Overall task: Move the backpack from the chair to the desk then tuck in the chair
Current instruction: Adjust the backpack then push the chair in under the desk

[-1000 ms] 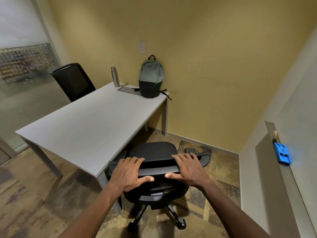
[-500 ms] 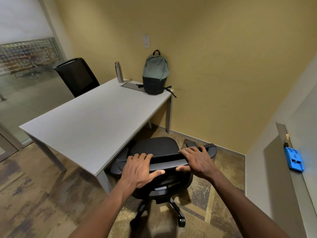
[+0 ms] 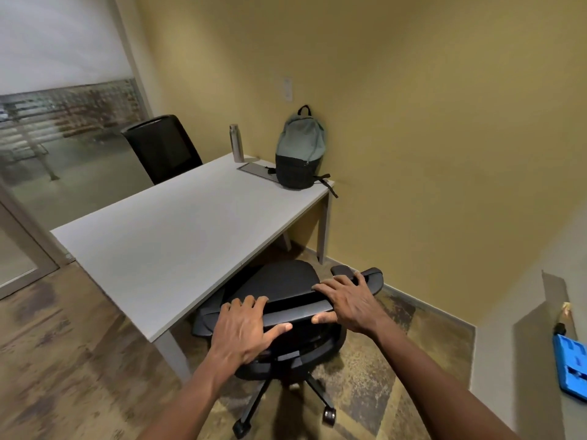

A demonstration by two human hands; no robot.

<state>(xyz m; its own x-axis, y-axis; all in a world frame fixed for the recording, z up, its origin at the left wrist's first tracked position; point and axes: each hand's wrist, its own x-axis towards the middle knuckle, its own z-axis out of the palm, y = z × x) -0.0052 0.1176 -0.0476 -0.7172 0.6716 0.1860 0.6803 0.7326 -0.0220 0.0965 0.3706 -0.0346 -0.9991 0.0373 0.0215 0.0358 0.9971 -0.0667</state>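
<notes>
A grey-green and black backpack (image 3: pixel 300 150) stands upright on the far right corner of the white desk (image 3: pixel 178 230), leaning against the yellow wall. A black office chair (image 3: pixel 279 281) on castors sits at the desk's near right side, its seat partly under the desktop. My left hand (image 3: pixel 244 328) grips the left part of the chair's backrest top, fingers over the edge and thumb behind. My right hand (image 3: pixel 346 300) holds the right part of the same backrest top. The chair's left armrest is tucked under the desk edge.
A metal bottle (image 3: pixel 236 143) and a flat grey panel (image 3: pixel 259 169) sit near the backpack. A second black chair (image 3: pixel 162 147) stands behind the desk's far side. A ledge at right carries a blue object (image 3: pixel 571 366). Glass partition at left.
The chair has rolled forward and further under the desk with both hands on its backrest. The view has moved closer to the desk.
</notes>
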